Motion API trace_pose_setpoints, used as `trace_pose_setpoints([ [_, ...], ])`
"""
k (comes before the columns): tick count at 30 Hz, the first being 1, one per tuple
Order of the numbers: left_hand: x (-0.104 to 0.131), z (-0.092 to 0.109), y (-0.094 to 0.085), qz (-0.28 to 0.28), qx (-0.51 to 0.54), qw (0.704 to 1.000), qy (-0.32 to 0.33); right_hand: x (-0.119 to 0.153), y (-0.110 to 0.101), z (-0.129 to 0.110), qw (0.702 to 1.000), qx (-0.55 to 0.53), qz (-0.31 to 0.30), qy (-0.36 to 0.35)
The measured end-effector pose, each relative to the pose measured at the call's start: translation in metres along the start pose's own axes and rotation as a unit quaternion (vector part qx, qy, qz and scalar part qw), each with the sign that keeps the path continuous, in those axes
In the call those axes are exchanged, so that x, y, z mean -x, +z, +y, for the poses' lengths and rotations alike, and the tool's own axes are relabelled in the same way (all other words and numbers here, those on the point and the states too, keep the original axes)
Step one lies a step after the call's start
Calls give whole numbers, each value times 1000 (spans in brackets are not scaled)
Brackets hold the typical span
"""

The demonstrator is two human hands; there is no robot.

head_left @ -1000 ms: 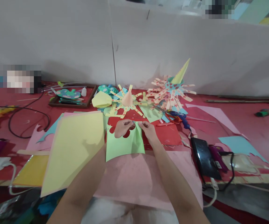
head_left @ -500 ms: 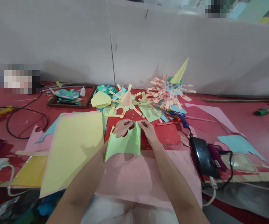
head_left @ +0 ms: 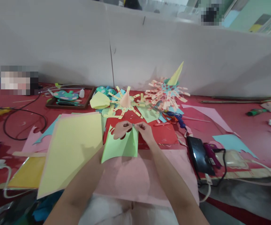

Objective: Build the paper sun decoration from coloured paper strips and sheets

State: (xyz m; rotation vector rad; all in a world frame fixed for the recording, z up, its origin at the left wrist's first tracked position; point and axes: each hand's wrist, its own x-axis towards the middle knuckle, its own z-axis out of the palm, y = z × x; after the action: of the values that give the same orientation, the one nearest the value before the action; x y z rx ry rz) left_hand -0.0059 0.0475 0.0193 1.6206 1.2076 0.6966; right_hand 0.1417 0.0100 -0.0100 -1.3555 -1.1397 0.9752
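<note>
Both my hands pinch the top of a light green sheet of paper (head_left: 120,148), which is bent into a curve and hangs over the pink sheet (head_left: 130,181). My left hand (head_left: 122,128) grips its upper edge from the left, thumb and finger closed. Close against it, my right hand (head_left: 145,130) pinches the upper right corner. Fingertips of the two hands nearly meet there. Behind them lies a red sheet (head_left: 163,136). Beyond it stand a paper cone with yellow strips (head_left: 125,100) and a larger fringed paper piece with a yellow spike (head_left: 170,90).
Large yellow sheets (head_left: 74,150) lie left of my arms. A brown tray (head_left: 88,101) holds craft pieces and a small white bottle. Scissors and a blue glue gun (head_left: 179,118) rest at the right, near a black phone (head_left: 200,154) with cables. A grey wall (head_left: 67,40) rises behind.
The view has shifted slightly, moving the table's contents a little left. My hands still hold the green paper, and their fingertips have come closer together at its top corner.
</note>
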Motion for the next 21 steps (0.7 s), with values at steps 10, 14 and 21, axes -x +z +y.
trace_pose_setpoints([
  [10, -8, -3, -6, -42, -21, 999, -10, 138, -127, -35, 949, 190, 235, 95],
  [14, -12, -6, -5, -56, -47, 997, -30, 192, -195, -26, 887, 234, 351, 187],
  [21, -13, 4, -4, -32, -45, 997, -50, 191, -238, -14, 885, 87, 173, 423],
])
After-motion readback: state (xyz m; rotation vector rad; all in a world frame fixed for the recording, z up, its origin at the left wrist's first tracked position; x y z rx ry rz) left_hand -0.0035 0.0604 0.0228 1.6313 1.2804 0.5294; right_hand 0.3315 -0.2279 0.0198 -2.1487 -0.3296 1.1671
